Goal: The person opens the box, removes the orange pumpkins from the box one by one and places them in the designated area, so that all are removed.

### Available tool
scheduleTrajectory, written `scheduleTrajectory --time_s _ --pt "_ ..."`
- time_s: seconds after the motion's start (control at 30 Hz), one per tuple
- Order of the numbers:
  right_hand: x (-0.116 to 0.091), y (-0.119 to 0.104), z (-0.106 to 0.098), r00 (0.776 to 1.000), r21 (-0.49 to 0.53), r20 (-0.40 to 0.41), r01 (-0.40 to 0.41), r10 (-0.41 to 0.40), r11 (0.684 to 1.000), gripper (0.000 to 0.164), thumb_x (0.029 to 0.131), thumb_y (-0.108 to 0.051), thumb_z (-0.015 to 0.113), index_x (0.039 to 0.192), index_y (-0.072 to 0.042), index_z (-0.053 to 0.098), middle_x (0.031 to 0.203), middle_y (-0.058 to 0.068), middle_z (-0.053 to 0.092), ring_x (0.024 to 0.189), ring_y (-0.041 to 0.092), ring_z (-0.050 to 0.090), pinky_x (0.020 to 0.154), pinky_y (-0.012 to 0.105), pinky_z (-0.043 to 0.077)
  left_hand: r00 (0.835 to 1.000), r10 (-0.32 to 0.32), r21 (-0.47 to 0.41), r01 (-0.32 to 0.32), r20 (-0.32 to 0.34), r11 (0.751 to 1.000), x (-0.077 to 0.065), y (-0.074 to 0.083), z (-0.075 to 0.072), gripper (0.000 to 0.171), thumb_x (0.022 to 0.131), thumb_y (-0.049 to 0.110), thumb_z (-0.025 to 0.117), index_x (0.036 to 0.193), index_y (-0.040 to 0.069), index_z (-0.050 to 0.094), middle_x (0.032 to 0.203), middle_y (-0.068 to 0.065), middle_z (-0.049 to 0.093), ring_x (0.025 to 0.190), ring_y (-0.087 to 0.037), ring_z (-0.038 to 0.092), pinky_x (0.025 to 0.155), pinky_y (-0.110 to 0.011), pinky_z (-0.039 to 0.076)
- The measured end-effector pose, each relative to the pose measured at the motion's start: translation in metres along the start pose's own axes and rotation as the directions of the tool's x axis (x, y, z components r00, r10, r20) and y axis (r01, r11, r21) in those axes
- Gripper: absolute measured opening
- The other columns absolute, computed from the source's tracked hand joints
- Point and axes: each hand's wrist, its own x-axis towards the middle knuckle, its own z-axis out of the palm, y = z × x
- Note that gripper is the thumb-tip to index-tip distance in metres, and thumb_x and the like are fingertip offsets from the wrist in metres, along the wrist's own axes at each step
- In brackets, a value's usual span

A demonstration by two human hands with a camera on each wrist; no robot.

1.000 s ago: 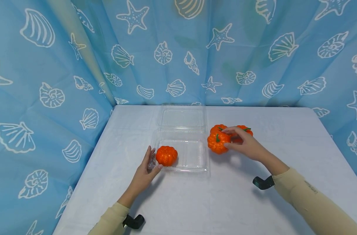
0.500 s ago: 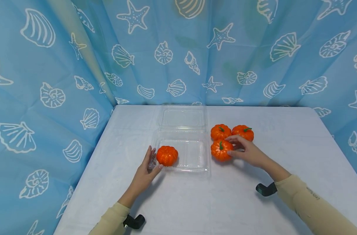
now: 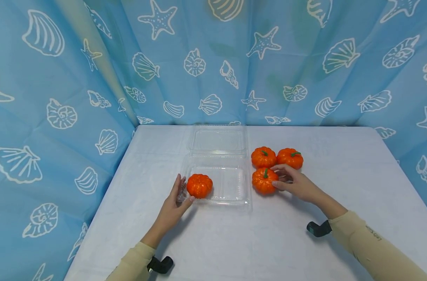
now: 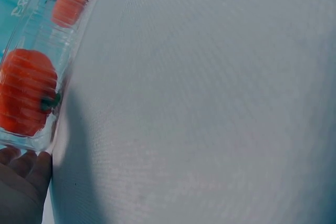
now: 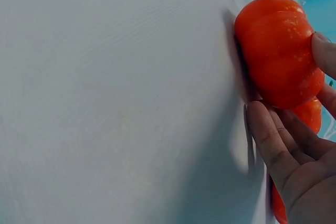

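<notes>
My left hand (image 3: 170, 208) lies along the near left corner of a clear plastic clamshell box (image 3: 231, 183), fingers extended against its side and thumb at the front rim. Inside that corner sits an orange toy pumpkin (image 3: 199, 186); through the wall, the left wrist view shows its green stem (image 4: 50, 102) pointing down. Just right of the box, my right hand (image 3: 297, 182) holds a second pumpkin (image 3: 264, 181) between thumb and fingers, stem up, low at the tabletop. In the right wrist view the thumb (image 5: 325, 53) presses this pumpkin's side, with lower fingers stretched out beneath.
Two more pumpkins, one at the left (image 3: 264, 157) and one at the right (image 3: 290, 158), sit close behind the held one. The box's open lid (image 3: 218, 140) lies flat toward the back table edge. A blue seashell-print curtain (image 3: 213, 70) hangs behind the white table (image 3: 213, 242).
The right hand has brought its pumpkin down and slightly toward the front right, uncovering the two behind; it has barely moved in the last half second. The left hand stays in place.
</notes>
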Motion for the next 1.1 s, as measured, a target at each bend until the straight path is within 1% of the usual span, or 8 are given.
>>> scheduleTrajectory --time_s 0.13,0.27,0.57,0.73,0.9,1.0,1.1 --pt "-0.0007 0.0024 0.0007 1.000 -0.017 -0.007 -0.008 0.008 1.000 0.057 0.097 -0.035 0.071 0.143 -0.011 0.049 0.136 0.019 0.057 0.117 0.036 0.060 0.090 0.043 0.059 1.000 0.010 -0.004 -0.010 0.001 1.000 0.0001 -0.0008 -0.0001 0.092 0.097 0.033 0.070 0.165 0.014 0.010 0.165 -0.008 0.031 0.151 -0.029 0.030 0.120 -0.050 0.026" --pt "-0.0009 0.0030 0.0013 1.000 -0.027 -0.013 -0.005 0.005 1.000 0.058 0.097 -0.035 0.071 0.144 -0.009 0.049 0.139 0.019 0.056 0.116 0.035 0.061 0.089 0.042 0.059 1.000 0.013 -0.011 -0.013 0.003 1.000 0.0001 -0.0015 -0.0001 0.091 0.098 0.032 0.069 0.165 0.014 0.010 0.166 -0.008 0.030 0.151 -0.029 0.029 0.120 -0.050 0.024" --pt "-0.0020 0.0050 0.0021 1.000 -0.015 -0.022 -0.005 0.005 1.000 0.056 0.097 -0.032 0.070 0.146 -0.013 0.049 0.141 0.017 0.055 0.114 0.033 0.062 0.088 0.043 0.059 1.000 0.011 -0.013 -0.011 -0.002 1.000 0.0001 -0.0006 0.0000 0.091 0.098 0.032 0.069 0.165 0.015 0.010 0.165 -0.007 0.030 0.151 -0.029 0.030 0.119 -0.050 0.027" --pt "-0.0019 0.0045 0.0021 1.000 -0.045 -0.029 0.004 -0.006 0.999 0.056 0.098 -0.034 0.070 0.146 -0.012 0.050 0.140 0.018 0.056 0.112 0.033 0.063 0.088 0.043 0.059 1.000 0.016 -0.010 -0.016 -0.003 1.000 0.0001 0.0000 -0.0004 0.090 0.098 0.032 0.068 0.165 0.015 0.011 0.165 -0.008 0.030 0.151 -0.030 0.030 0.119 -0.051 0.027" --pt "-0.0022 0.0043 0.0011 0.999 -0.080 -0.042 0.005 -0.008 0.997 0.057 0.098 -0.036 0.069 0.146 -0.013 0.050 0.140 0.018 0.056 0.114 0.034 0.062 0.089 0.045 0.059 1.000 0.016 -0.011 -0.016 -0.001 1.000 0.0000 -0.0005 -0.0006 0.090 0.098 0.033 0.068 0.165 0.015 0.011 0.165 -0.008 0.031 0.151 -0.030 0.030 0.119 -0.052 0.027" --pt "-0.0026 0.0034 0.0001 0.998 -0.101 -0.063 0.024 -0.031 0.995 0.056 0.097 -0.037 0.070 0.145 -0.013 0.052 0.140 0.015 0.058 0.116 0.033 0.062 0.092 0.047 0.057 1.000 0.014 -0.004 -0.014 0.001 1.000 0.0001 -0.0005 -0.0006 0.090 0.098 0.033 0.069 0.165 0.015 0.011 0.165 -0.008 0.031 0.151 -0.030 0.030 0.118 -0.052 0.028" --pt "-0.0027 0.0011 -0.0012 0.992 -0.110 -0.090 0.076 -0.086 0.991 0.053 0.098 -0.034 0.070 0.142 -0.011 0.054 0.139 0.013 0.059 0.117 0.032 0.061 0.096 0.050 0.055 1.000 0.010 0.003 -0.010 0.003 1.000 0.0001 0.0003 -0.0005 0.091 0.098 0.033 0.069 0.165 0.015 0.010 0.165 -0.008 0.031 0.150 -0.030 0.031 0.118 -0.051 0.030"
